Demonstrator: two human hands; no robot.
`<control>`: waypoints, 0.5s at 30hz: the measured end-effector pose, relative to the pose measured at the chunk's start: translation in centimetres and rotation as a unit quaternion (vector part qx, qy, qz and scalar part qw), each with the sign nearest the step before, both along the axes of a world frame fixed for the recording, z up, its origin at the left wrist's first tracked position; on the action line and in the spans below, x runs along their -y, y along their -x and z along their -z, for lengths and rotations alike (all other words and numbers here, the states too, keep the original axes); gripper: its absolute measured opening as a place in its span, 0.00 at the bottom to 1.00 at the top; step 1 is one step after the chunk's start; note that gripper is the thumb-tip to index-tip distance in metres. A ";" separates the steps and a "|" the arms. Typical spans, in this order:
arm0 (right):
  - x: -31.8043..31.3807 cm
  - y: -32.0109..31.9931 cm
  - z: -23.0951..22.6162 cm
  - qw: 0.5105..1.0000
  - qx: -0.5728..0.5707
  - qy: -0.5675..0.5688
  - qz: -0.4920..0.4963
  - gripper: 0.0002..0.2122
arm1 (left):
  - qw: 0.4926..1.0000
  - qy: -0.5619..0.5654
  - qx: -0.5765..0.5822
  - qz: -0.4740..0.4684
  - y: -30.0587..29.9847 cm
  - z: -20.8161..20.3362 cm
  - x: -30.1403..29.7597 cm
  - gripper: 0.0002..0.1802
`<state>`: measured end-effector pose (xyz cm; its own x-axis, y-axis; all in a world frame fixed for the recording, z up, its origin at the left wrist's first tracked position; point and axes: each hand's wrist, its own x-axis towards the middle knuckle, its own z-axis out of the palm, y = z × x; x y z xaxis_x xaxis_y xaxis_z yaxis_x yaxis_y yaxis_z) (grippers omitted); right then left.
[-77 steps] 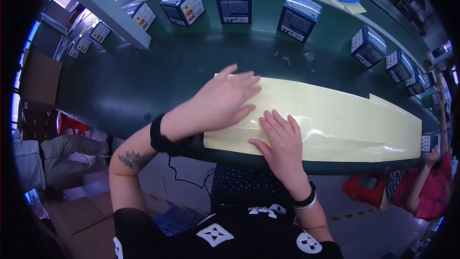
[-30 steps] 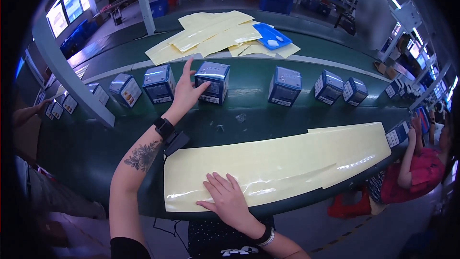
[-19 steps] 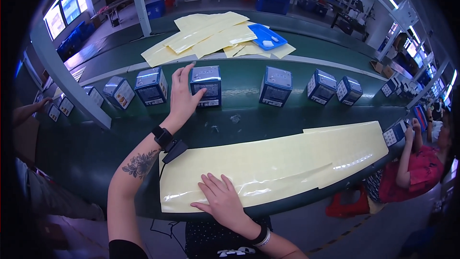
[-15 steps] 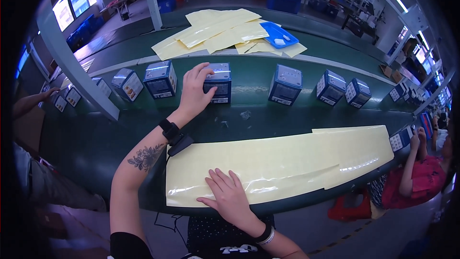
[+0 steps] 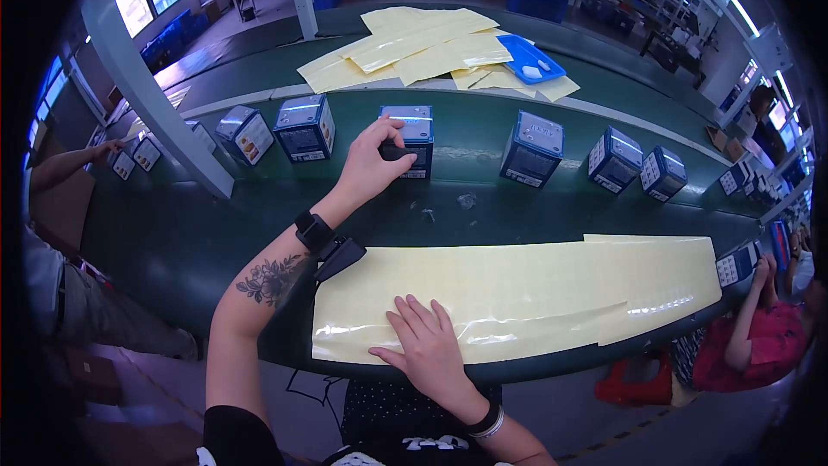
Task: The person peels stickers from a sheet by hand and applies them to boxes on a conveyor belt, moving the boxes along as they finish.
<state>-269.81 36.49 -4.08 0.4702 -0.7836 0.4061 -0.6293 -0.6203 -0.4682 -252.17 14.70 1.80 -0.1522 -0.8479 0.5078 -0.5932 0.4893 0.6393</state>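
My left hand [image 5: 376,155] reaches out to a blue box [image 5: 409,123] on the green bench. Its fingers bend over the top left edge, with the thumb at the box's front; the far fingertips are partly hidden. Beneath my right hand [image 5: 426,343] lies a long pale yellow glossy sheet [image 5: 500,280], the fingers spread flat on it near its front edge. A second sheet [image 5: 660,280] overlaps its right end. A black device is strapped to my left wrist.
Blue boxes [image 5: 532,148] stand in a row along the bench. Behind them lie more yellow sheets [image 5: 423,47] and a blue tray [image 5: 530,60] with white pieces. A grey post [image 5: 159,86] rises at left. Co-workers sit or stand at both sides; one at right [image 5: 750,341] handles a box.
The view has shifted slightly, moving most of the scene rightward. My left hand has slid a little right along the box, and its fingers have curled in more. My right hand stays flat.
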 end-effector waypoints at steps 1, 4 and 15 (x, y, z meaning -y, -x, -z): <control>0.0 0.1 0.0 1.000 0.000 -0.001 0.000 0.26 | 1.000 -0.003 0.003 -0.007 0.2 -0.1 -0.2 0.13; 0.1 0.4 0.0 1.000 0.002 -0.001 0.000 0.26 | 1.000 -0.009 0.008 -0.021 0.5 -0.1 -0.4 0.13; 0.1 1.6 -0.1 1.000 0.000 -0.003 -0.004 0.25 | 0.990 0.059 0.104 -0.069 0.2 0.8 0.1 0.06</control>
<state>-271.41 36.36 -4.02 0.4761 -0.7826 0.4010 -0.6251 -0.6219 -0.4717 -252.42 14.55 0.99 -0.1511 -0.8047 0.5741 -0.7725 0.4585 0.4394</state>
